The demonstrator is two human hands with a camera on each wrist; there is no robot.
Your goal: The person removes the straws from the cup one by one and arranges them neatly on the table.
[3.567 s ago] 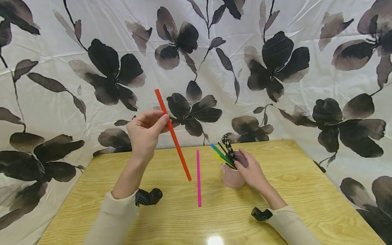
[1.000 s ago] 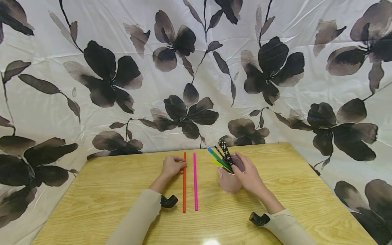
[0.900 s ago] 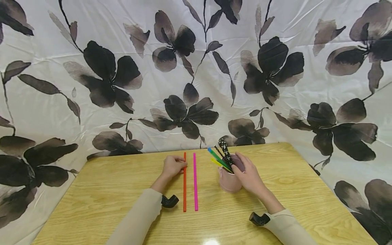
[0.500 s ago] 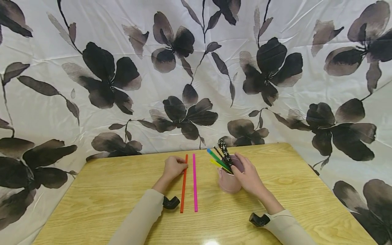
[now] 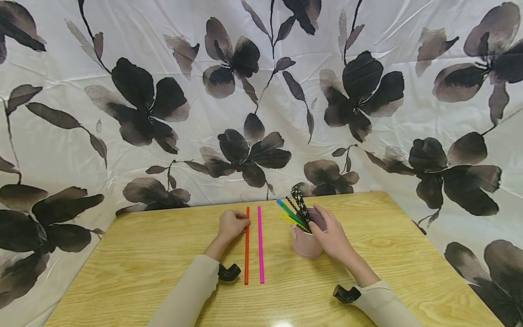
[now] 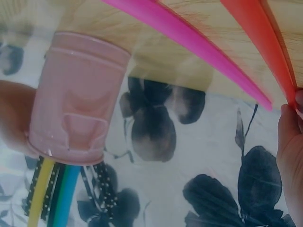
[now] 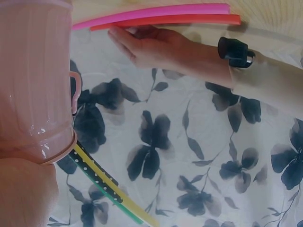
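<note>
My left hand (image 5: 233,225) pinches the upper part of a red straw (image 5: 247,254), which lies lengthwise on the table. Just to its right and nearly parallel lies a pink straw (image 5: 260,245). My right hand (image 5: 333,231) grips the rim of a small pink metal pail (image 5: 306,245), thumb at the front edge. Out of the pail lean a green-and-blue straw (image 5: 291,211), a yellow straw (image 5: 288,218) and several black straws (image 5: 300,202) with white patterns. In the left wrist view the red straw (image 6: 260,42) runs to my fingertips, and the pail (image 6: 78,94) shows its small handle.
The wooden table (image 5: 163,245) ends at a far edge against a white cloth (image 5: 310,27) printed with dark flowers. Black wrist cameras (image 5: 229,272) sit on both sleeves.
My left hand has lowered the red straw from the air to the table, left of the pink straw, then shifted its tilt slightly. The right hand has stayed on the pail.
</note>
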